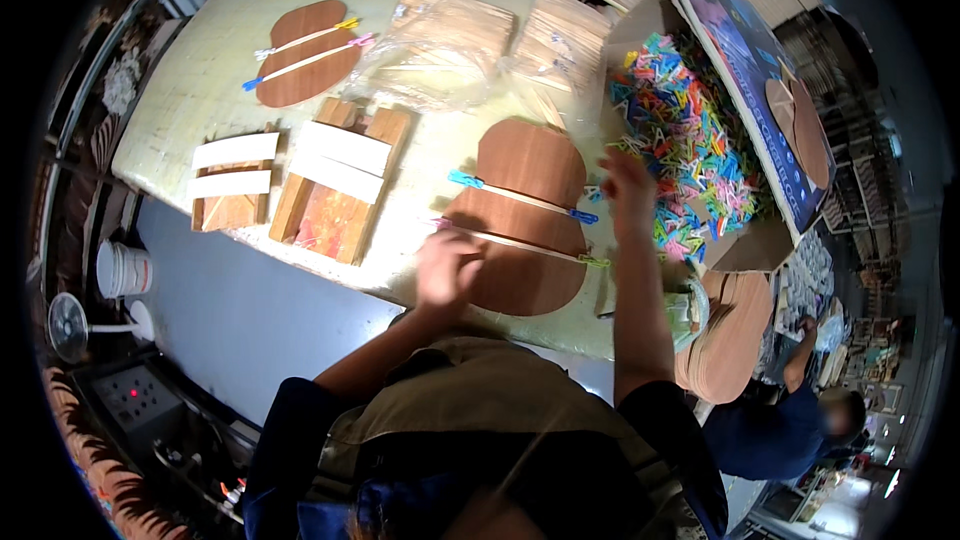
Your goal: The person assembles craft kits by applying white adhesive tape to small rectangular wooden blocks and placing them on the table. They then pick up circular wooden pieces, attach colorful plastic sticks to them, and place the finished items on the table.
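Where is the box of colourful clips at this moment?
In the head view, the box of clips is at the right end of the table, just right of the person's right hand.

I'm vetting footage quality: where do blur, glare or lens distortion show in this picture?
Head view: the bare right hand looks smeared, probably by motion; the long pale-green worktable has edges bowed by the fisheye lens; the smooth grey floor carries a whitish glare near the table's front edge; the picture's rim falls to black.
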A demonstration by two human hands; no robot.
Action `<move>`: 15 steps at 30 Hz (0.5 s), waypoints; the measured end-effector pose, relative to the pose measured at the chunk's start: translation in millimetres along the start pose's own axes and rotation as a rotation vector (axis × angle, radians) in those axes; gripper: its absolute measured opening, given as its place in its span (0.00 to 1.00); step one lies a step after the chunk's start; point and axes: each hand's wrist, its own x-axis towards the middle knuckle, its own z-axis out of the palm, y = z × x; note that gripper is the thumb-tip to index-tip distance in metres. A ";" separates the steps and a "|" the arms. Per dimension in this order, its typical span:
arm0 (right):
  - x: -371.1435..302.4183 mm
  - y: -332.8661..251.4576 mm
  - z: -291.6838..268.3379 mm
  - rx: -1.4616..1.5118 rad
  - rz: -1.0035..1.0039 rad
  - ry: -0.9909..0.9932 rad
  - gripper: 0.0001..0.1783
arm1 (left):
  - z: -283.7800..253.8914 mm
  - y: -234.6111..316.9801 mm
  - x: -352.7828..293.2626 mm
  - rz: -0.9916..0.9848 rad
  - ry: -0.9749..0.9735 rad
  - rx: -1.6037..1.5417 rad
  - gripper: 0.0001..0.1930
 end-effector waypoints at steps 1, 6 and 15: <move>0.1 8.9 -42.7 -0.006 -0.009 0.071 0.14 | -10.9 3.4 -16.0 -0.245 0.050 0.089 0.12; -54.6 25.5 -98.4 -0.152 -0.150 0.137 0.13 | -18.7 -7.1 -39.2 -1.345 -0.297 -1.014 0.08; -145.9 39.3 -166.9 0.394 0.029 0.270 0.19 | -118.5 -49.1 49.4 -0.967 0.060 -1.136 0.14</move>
